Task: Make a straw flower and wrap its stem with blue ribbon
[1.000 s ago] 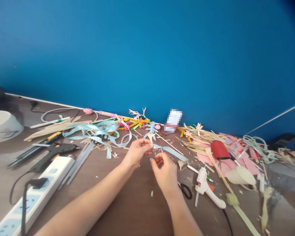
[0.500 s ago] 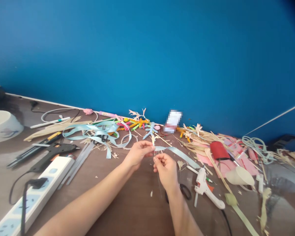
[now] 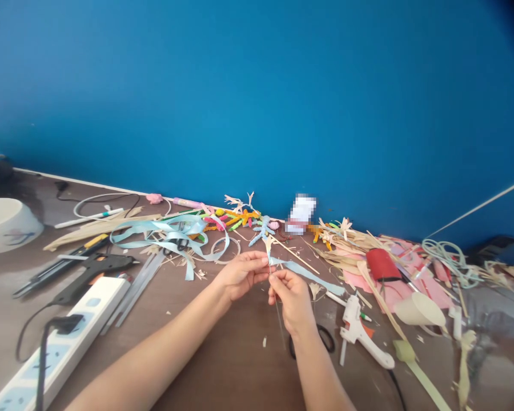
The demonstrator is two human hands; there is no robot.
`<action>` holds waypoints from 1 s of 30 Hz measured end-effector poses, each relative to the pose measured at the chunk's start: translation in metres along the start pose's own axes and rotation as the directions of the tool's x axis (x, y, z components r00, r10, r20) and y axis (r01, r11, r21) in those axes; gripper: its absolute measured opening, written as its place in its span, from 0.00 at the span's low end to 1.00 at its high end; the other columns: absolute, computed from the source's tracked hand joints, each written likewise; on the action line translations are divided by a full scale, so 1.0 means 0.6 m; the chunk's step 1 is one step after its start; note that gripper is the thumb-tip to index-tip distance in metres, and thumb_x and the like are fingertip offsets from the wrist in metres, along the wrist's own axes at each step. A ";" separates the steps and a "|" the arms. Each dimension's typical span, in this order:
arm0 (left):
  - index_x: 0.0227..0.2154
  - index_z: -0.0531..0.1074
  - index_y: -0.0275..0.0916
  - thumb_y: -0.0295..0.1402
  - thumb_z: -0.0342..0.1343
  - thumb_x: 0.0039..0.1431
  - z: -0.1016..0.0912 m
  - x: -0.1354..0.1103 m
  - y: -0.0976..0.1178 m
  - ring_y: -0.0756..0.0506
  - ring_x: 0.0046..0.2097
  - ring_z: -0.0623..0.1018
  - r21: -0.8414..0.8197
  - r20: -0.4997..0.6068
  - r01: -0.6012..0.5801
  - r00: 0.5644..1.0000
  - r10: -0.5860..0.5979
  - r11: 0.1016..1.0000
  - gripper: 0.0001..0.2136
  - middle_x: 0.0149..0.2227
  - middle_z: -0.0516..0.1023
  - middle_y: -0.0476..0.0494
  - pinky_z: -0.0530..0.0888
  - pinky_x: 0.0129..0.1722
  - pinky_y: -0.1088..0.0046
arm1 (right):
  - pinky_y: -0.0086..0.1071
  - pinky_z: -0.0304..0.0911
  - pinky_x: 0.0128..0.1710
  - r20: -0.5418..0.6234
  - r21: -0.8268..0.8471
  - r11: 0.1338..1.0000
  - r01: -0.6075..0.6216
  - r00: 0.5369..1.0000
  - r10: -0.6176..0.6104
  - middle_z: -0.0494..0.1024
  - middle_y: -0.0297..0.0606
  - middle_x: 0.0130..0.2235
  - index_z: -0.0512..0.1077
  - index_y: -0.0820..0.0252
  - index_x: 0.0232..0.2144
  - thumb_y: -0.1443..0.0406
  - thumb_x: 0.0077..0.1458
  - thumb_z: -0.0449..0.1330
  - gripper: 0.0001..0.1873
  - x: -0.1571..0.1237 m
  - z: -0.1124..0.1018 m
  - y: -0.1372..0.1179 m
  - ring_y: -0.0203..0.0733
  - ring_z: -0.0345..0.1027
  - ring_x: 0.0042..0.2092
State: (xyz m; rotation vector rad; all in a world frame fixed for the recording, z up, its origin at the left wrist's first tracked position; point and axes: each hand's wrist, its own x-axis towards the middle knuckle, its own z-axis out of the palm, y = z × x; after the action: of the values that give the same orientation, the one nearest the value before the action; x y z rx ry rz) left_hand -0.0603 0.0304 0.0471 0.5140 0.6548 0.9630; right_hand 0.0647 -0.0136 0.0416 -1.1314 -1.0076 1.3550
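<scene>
- While the left hand (image 3: 243,276) had thumb and fingertips pinched together at the base of a small pale flower (image 3: 268,244), the right hand (image 3: 292,298) sat just beside it, nearer, in a tight pinch on what looked like the thin stem (image 3: 280,325).
- So yeah, both grips were narrow, and the flower stuck up on the far side of the fingers, roughly mid-table, with the stem angling down toward the near side.
- A loose light blue strip (image 3: 308,275) ran from the pinch off to the right, past the far side of the right hand. Couldn't tell how it was attached up there.
- Black scissors (image 3: 328,339) lay partly hidden behind the right wrist, and a white glue gun (image 3: 354,324) was a bit further right.
- Near right had a green ribbon roll (image 3: 405,350) with its end trailing; beyond that were a pale cup (image 3: 420,309) on its side and a red roll (image 3: 382,264).
- Left side: clear glue sticks (image 3: 139,288), a dark glue gun (image 3: 96,274), a white power strip (image 3: 85,328).
- Far left of the hands, a blue ribbon tangle (image 3: 171,227), then the blue wall (image 3: 248,103) behind everything.
</scene>
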 end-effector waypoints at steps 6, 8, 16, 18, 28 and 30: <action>0.24 0.71 0.31 0.28 0.61 0.42 -0.002 0.000 0.001 0.50 0.27 0.74 0.038 0.103 -0.005 0.995 0.001 0.999 0.06 0.22 0.74 0.45 0.71 0.31 0.75 | 0.22 0.53 0.16 0.046 0.072 0.997 -0.029 0.999 0.026 0.67 0.28 0.15 0.66 0.63 0.22 0.62 0.43 0.61 0.10 0.001 -0.002 0.005 0.27 0.58 0.15; 0.24 0.72 0.31 0.28 0.61 0.42 -0.003 -0.001 0.002 0.51 0.27 0.74 0.042 0.124 -0.009 0.992 0.003 0.999 0.06 0.23 0.74 0.45 0.71 0.32 0.75 | 0.22 0.52 0.16 0.066 0.102 0.994 -0.044 0.997 0.037 0.67 0.27 0.15 0.66 0.63 0.23 0.62 0.43 0.62 0.10 0.002 -0.002 0.006 0.27 0.57 0.15; 0.23 0.73 0.30 0.29 0.61 0.42 -0.004 -0.002 0.005 0.51 0.28 0.73 0.107 0.172 -0.020 0.985 0.002 0.994 0.06 0.23 0.74 0.45 0.70 0.34 0.74 | 0.22 0.51 0.16 0.100 0.177 0.980 -0.095 0.992 0.078 0.66 0.27 0.14 0.66 0.63 0.21 0.62 0.41 0.62 0.11 0.003 0.004 0.007 0.27 0.56 0.14; 0.22 0.73 0.30 0.29 0.61 0.42 -0.005 -0.002 0.007 0.51 0.28 0.73 0.118 0.171 -0.033 0.985 0.013 0.993 0.06 0.23 0.74 0.45 0.70 0.34 0.75 | 0.22 0.51 0.15 0.101 0.195 0.975 -0.106 0.991 0.087 0.66 0.27 0.13 0.66 0.63 0.21 0.62 0.40 0.63 0.11 0.002 0.005 0.005 0.27 0.56 0.14; 0.20 0.71 0.32 0.28 0.62 0.40 -0.005 0.000 0.010 0.53 0.25 0.71 0.174 0.091 -0.027 0.996 0.011 0.984 0.06 0.21 0.73 0.49 0.68 0.29 0.77 | 0.25 0.58 0.19 0.011 -0.094 0.990 -0.108 0.994 0.110 0.69 0.28 0.16 0.67 0.61 0.22 0.61 0.42 0.60 0.09 -0.011 0.010 -0.008 0.31 0.62 0.17; 0.21 0.71 0.33 0.27 0.61 0.40 -0.009 0.005 0.005 0.53 0.26 0.71 0.154 0.007 -0.027 1.000 0.026 0.988 0.05 0.22 0.73 0.49 0.68 0.29 0.77 | 0.26 0.59 0.22 0.024 -0.310 0.949 -0.047 0.998 0.057 0.72 0.31 0.20 0.69 0.60 0.23 0.61 0.43 0.59 0.07 -0.033 -0.011 -0.013 0.33 0.66 0.21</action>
State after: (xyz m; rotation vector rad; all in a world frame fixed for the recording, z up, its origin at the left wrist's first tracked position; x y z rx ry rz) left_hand -0.0647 0.0350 0.0444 0.6629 0.7230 0.9404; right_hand 0.0725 -0.0329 0.0500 -1.3806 -1.2533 1.2883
